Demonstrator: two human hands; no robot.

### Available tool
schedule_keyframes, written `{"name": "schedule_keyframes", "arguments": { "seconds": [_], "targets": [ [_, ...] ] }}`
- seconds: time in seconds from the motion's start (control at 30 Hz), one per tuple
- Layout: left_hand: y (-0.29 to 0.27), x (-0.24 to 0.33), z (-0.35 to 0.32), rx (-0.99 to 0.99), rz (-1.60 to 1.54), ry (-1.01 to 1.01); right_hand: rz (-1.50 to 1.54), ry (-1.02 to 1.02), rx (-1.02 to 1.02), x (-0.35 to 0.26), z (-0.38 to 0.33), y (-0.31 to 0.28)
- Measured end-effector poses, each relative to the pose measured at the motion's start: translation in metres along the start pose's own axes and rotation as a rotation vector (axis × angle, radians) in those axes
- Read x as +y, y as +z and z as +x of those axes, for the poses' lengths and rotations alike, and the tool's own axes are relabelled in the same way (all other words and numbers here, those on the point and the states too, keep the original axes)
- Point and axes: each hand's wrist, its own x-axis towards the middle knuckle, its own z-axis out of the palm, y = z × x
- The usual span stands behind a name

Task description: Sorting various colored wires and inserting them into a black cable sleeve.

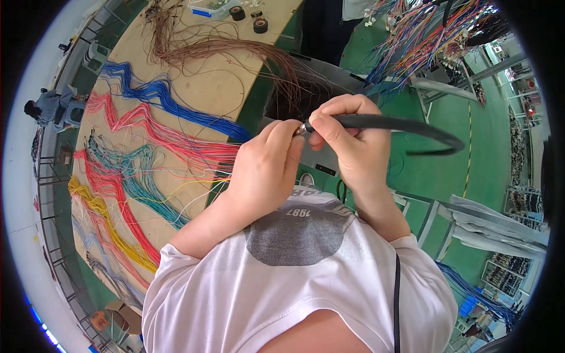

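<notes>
Nearest the camera a white T-shirt [282,294] with a grey round print is seen, from which both forearms rise toward the middle of the view. The right hand [347,147] is closed around the end of a thick black cable [400,125], which is held level and curves away to the right, clear of the wooden board [218,88]. The left hand [268,167] is brought against the right one, its fingertips pinched at the small metallic tip of the cable; whether a wire is gripped there cannot be told. Both hands are held in the air beside the right edge of the board, not on it.

On the board, bundles are laid out in separate streams: brown wires [212,50] near the far edge, blue wires [159,94] below them, then pink wires [147,126], teal wires [138,176] and yellow wires [103,215] toward the near left edge. Two black tape rolls [248,19] stand at the far corner.

Judging by this, sorting of the wires appears done, while work on the cable end seems at an early stage, with the bundles not yet joined to it.
</notes>
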Motion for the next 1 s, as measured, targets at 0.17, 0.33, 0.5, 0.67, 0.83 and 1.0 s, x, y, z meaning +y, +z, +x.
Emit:
{"name": "schedule_keyframes", "arguments": {
  "seconds": [0.17, 0.33, 0.5, 0.67, 0.83, 1.0],
  "targets": [
    [-0.005, 0.006, 0.000, -0.077, -0.266, -0.103, 0.003, 0.336, -0.108, -0.015, 0.003, -0.013],
    [-0.006, 0.003, 0.000, -0.224, -0.740, -0.466, 0.110, 0.313, -0.099, -0.008, -0.003, -0.012],
    [0.008, 0.001, 0.000, 0.097, -0.246, -0.025, 0.195, 0.156, 0.011, 0.008, -0.013, -0.002],
    [0.007, -0.001, -0.005, 0.126, -0.045, 0.104, 0.201, 0.100, 0.014, 0.014, -0.013, -0.002],
    [-0.001, -0.001, -0.005, 0.085, -0.063, 0.122, 0.202, 0.226, -0.128, 0.010, -0.006, -0.012],
    [-0.005, 0.001, -0.002, -0.149, -0.260, -0.009, 0.198, 0.228, -0.188, 0.014, -0.008, -0.015]
  ]
}}
